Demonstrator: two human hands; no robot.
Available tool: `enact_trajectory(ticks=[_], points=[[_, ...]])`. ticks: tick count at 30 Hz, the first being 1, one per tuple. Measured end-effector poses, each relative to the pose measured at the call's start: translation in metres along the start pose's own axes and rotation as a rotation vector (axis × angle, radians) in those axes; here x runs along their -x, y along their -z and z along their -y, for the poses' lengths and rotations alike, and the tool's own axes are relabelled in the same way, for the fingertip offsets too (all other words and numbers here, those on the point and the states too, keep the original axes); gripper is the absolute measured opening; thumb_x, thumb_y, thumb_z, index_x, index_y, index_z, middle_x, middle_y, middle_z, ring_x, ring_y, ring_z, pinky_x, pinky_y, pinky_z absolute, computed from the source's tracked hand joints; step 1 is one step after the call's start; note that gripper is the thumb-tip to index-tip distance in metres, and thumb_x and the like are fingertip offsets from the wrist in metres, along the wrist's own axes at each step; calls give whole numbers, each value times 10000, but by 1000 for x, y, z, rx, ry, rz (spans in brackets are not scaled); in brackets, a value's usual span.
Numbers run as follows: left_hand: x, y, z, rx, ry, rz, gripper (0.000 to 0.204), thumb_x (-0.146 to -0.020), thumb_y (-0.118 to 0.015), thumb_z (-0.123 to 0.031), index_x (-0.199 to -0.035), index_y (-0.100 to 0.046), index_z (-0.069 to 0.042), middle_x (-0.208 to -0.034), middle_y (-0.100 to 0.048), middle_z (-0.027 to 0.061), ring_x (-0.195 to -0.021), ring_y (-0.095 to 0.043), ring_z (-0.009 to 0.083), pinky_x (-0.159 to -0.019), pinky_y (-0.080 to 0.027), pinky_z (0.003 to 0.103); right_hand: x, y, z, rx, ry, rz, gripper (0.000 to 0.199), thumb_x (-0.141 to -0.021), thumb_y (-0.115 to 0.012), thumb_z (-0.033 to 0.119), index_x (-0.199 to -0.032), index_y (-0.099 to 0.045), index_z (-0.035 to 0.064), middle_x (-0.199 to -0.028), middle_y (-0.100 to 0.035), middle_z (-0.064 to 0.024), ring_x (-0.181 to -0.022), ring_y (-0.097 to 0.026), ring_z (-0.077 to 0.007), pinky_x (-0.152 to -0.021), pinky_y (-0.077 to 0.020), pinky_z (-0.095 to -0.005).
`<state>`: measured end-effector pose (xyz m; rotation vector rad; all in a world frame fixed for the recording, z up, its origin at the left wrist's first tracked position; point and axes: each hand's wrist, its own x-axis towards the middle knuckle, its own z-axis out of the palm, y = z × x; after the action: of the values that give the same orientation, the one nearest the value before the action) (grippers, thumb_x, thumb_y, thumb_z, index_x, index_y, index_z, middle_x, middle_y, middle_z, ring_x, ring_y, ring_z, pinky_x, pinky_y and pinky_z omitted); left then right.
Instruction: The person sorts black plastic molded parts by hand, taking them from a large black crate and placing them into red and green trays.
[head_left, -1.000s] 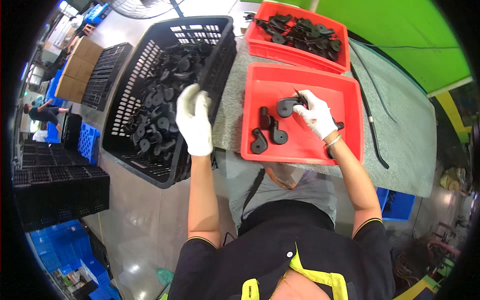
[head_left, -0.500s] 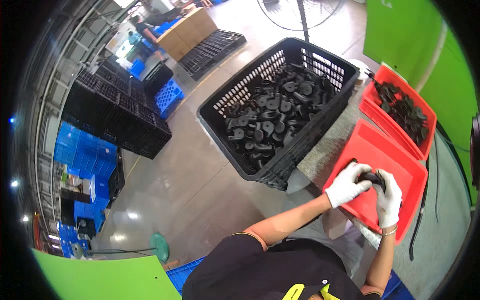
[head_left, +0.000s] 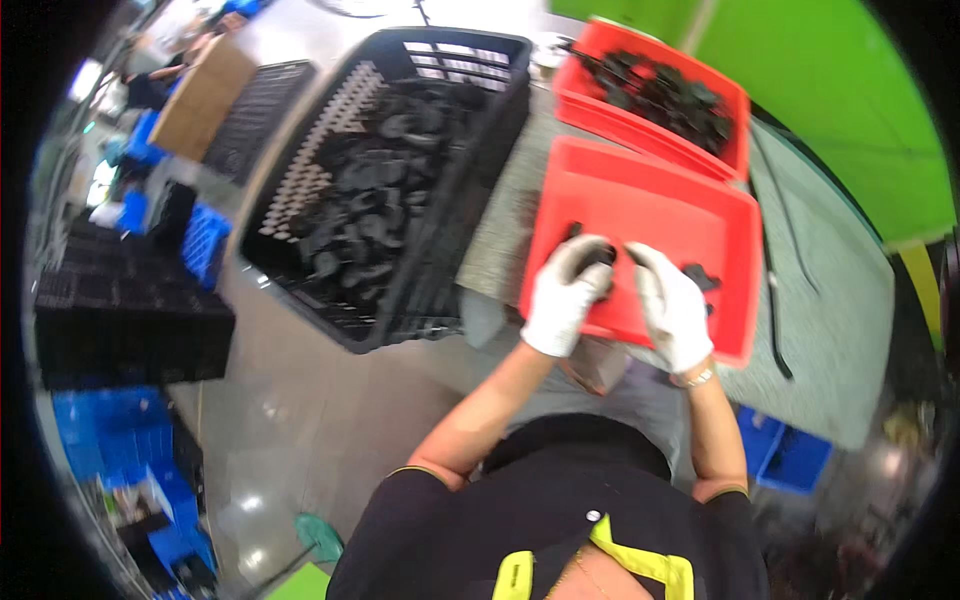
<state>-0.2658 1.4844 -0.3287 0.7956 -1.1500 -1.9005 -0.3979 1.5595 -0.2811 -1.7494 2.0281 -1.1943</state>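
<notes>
Both my hands wear white gloves and meet over the near red tray (head_left: pixel 650 200). My left hand (head_left: pixel 563 295) is curled around a small black plastic part (head_left: pixel 600 256) held above the tray. My right hand (head_left: pixel 672 305) touches the same part from the right, fingers bent toward it. A loose black part (head_left: pixel 700 275) lies in the tray just right of my right hand. The picture is motion-blurred, so the grip's detail is unclear.
A black slatted crate (head_left: pixel 440 230) full of black parts stands left of the tray. A second red tray (head_left: pixel 735 120) with black parts sits behind. The trays rest on a grey table (head_left: pixel 830 300) with a black cable (head_left: pixel 775 290). Stacked black and blue crates stand on the floor at left.
My left hand left the black crate and joined my right hand over the near red tray. The camera swung sharply, left then back.
</notes>
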Motion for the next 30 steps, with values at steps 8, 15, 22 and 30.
enact_trajectory(ticks=[8, 15, 22, 30], points=[[1, -12, 14, 186, 0, 43, 355, -845, -575, 45, -1195, -517, 26, -915, -588, 55, -772, -594, 122, -708, -513, 250, 16, 3, -9, 155, 52, 3, 306, -875, -571, 211, -1158, -594, 97, -738, -594, -83, -646, -609, -236, -568, -482, -335], [5, -13, 13, 175, 17, 6, 298, -831, -614, 20, -1121, -546, 27, -871, -590, 51, -739, -594, 119, -708, -511, 245, 22, 0, -9, 226, 60, 12, 298, -871, -572, 230, -1147, -603, 120, -724, -588, -63, -630, -606, -220, -544, -474, -325], [7, -18, 13, 40, -86, -23, 252, -818, -622, 25, -1065, -573, 7, -889, -597, 42, -768, -590, 106, -708, -502, 234, 20, 1, -3, 222, -15, 24, 272, -877, -565, 229, -1122, -611, 121, -734, -608, -70, -654, -618, -224, -561, -483, -330], [-18, 28, -33, -222, -457, -394, 240, -885, -592, -75, -1116, -558, -21, -909, -566, 30, -716, -549, 106, -661, -472, 236, 10, -3, -53, 218, -157, -42, 174, -874, -569, 207, -994, -569, 80, -825, -619, -129, -753, -615, -315, -645, -492, -371]])
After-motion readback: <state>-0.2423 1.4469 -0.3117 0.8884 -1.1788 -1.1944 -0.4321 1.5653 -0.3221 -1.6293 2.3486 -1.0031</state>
